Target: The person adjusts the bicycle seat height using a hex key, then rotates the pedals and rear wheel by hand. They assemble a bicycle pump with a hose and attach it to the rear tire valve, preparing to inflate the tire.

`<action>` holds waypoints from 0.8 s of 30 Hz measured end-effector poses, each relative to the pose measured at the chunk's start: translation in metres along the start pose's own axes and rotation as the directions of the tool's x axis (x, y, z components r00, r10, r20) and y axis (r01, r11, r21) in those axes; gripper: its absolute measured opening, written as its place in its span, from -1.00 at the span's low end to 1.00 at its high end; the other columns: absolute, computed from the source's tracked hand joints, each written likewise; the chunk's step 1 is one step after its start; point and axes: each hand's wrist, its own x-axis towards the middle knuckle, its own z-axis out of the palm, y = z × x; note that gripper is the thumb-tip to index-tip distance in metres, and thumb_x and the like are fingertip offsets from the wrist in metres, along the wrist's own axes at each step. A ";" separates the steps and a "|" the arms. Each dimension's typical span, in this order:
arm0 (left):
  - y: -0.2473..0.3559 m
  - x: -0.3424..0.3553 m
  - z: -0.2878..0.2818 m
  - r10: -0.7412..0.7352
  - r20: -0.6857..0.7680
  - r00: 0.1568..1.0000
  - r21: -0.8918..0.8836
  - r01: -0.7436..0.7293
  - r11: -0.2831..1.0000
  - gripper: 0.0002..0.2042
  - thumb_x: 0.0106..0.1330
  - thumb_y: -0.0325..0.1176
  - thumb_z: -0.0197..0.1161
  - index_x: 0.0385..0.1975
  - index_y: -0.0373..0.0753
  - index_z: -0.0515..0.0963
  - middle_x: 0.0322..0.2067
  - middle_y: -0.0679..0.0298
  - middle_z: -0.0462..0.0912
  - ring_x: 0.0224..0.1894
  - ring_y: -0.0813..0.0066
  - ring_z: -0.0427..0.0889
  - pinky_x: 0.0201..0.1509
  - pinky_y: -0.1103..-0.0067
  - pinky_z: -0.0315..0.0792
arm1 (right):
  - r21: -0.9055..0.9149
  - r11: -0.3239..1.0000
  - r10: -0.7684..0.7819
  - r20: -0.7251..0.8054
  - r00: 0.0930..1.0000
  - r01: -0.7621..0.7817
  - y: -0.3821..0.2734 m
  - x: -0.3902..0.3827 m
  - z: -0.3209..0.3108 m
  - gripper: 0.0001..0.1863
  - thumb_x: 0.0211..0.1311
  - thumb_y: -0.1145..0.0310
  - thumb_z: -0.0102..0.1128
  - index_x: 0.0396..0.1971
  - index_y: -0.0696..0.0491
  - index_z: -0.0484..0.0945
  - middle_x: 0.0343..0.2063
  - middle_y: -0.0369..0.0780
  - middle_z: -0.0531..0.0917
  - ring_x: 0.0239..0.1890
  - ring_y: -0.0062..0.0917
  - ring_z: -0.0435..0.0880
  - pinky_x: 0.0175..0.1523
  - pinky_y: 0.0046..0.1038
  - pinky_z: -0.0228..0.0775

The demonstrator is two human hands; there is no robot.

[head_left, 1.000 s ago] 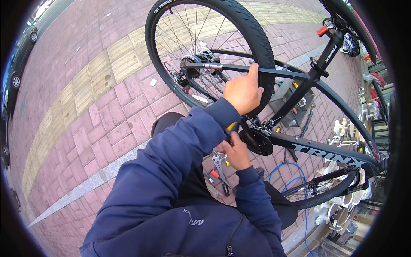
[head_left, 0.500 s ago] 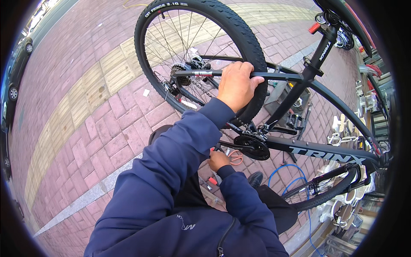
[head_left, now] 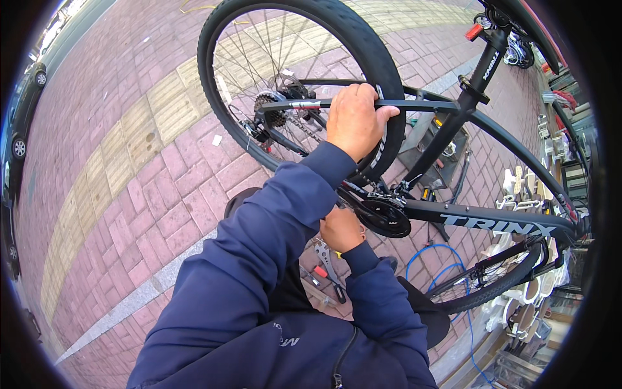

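1. The left hand (head_left: pixel 355 120) is curled over the seat stay (head_left: pixel 424 105) of a black bicycle, its fingers over the top of the bar and its thumb reaching to the right along it, just beside the rear tyre (head_left: pixel 372 52).
2. The right hand (head_left: pixel 341 228) is lower down, just beside the chainring (head_left: pixel 385 220). Its fingers are bent, but the tips disappear behind the left sleeve (head_left: pixel 249 230), so I cannot tell how far they are spread or whether they grip anything.
3. The bicycle (head_left: pixel 424 209) stretches across in front of the person, rear wheel away to the upper left, front wheel (head_left: pixel 476 301) down at the lower right. A red light (head_left: pixel 473 32) sits on the seat post below the black saddle (head_left: pixel 534 39).
4. A silver spanner (head_left: pixel 326 256) lies on the pink paving (head_left: pixel 162 214) below the right hand, with a red-and-black tool (head_left: pixel 321 272) near it.
5. Beyond the frame, a grey tray (head_left: pixel 447 170) with tools in it rests on the ground. A blue hose (head_left: pixel 414 258) loops beneath the bicycle, near the front wheel.
6. White plastic parts (head_left: pixel 528 292) crowd the far right, and a dark car (head_left: pixel 23 123) stands well apart at the left edge.
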 end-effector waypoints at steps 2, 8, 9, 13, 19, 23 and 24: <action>0.002 -0.001 0.000 0.027 -0.016 1.000 0.049 -0.026 0.998 -0.63 0.13 -0.14 0.55 -0.32 -0.30 0.58 -0.33 0.11 0.63 -0.18 0.03 0.60 -0.07 0.23 0.47 | 0.055 0.998 0.001 -0.056 0.998 0.002 -0.006 -0.009 -0.030 -0.72 0.21 0.17 0.38 -0.10 -0.10 0.73 -0.42 -0.05 0.75 -0.35 -0.01 0.73 -0.19 -0.08 0.57; 0.004 0.000 -0.003 0.174 -0.117 0.978 0.209 -0.147 0.967 -0.69 0.09 -0.13 0.56 -0.41 -0.22 0.65 -0.35 0.20 0.60 -0.18 0.10 0.54 -0.05 0.28 0.39 | 0.157 0.987 0.066 -0.157 0.985 -0.041 0.008 -0.088 -0.132 -0.69 0.22 0.27 0.33 -0.05 -0.03 0.73 -0.21 -0.10 0.77 -0.23 -0.06 0.74 -0.10 -0.17 0.58; 0.006 -0.001 -0.003 0.181 -0.119 0.976 0.241 -0.149 0.959 -0.70 0.09 -0.12 0.56 -0.39 -0.21 0.67 -0.35 0.20 0.61 -0.19 0.10 0.55 -0.06 0.28 0.40 | 0.122 0.991 0.077 -0.169 0.983 -0.057 0.014 -0.105 -0.145 -0.70 0.21 0.29 0.32 -0.05 -0.01 0.74 -0.20 -0.09 0.76 -0.21 -0.05 0.73 -0.10 -0.17 0.58; 0.013 -0.002 -0.001 0.098 -0.081 0.992 0.268 -0.073 0.961 -0.68 0.15 -0.09 0.53 -0.32 -0.22 0.69 -0.28 0.15 0.66 -0.24 0.09 0.67 -0.21 0.28 0.54 | -0.099 0.963 0.244 -0.077 0.967 -0.251 0.053 -0.163 -0.168 -0.71 0.14 0.31 0.37 -0.11 -0.03 0.77 -0.22 -0.09 0.77 -0.21 -0.03 0.73 -0.08 -0.12 0.57; 0.020 -0.003 -0.001 0.010 -0.056 0.998 0.285 0.007 0.958 -0.68 0.16 -0.09 0.53 -0.39 -0.21 0.63 -0.30 0.12 0.59 -0.31 0.03 0.66 -0.30 0.24 0.53 | -0.482 0.801 0.528 0.290 0.798 -0.355 0.141 -0.179 -0.082 -0.74 0.06 0.34 0.32 -0.22 -0.09 0.82 -0.27 -0.16 0.80 -0.09 -0.17 0.77 -0.06 -0.15 0.65; 0.020 -0.002 -0.002 -0.009 -0.048 0.999 0.282 0.022 0.959 -0.68 0.16 -0.07 0.53 -0.37 -0.19 0.65 -0.30 0.13 0.58 -0.34 0.03 0.66 -0.32 0.23 0.53 | -0.419 0.849 0.519 0.555 0.650 -0.321 0.180 -0.119 0.034 -0.66 0.20 0.36 0.15 -0.12 0.15 0.76 -0.04 0.04 0.75 0.06 -0.09 0.73 0.11 -0.15 0.60; 0.019 -0.002 -0.001 -0.004 -0.057 0.998 0.274 0.019 0.962 -0.68 0.16 -0.07 0.53 -0.36 -0.19 0.65 -0.30 0.13 0.58 -0.34 0.02 0.66 -0.32 0.23 0.53 | -0.366 0.833 0.553 0.546 0.629 -0.414 0.179 -0.100 0.062 -0.64 0.20 0.35 0.13 -0.09 0.15 0.75 0.00 0.05 0.73 0.08 -0.11 0.72 0.14 -0.16 0.59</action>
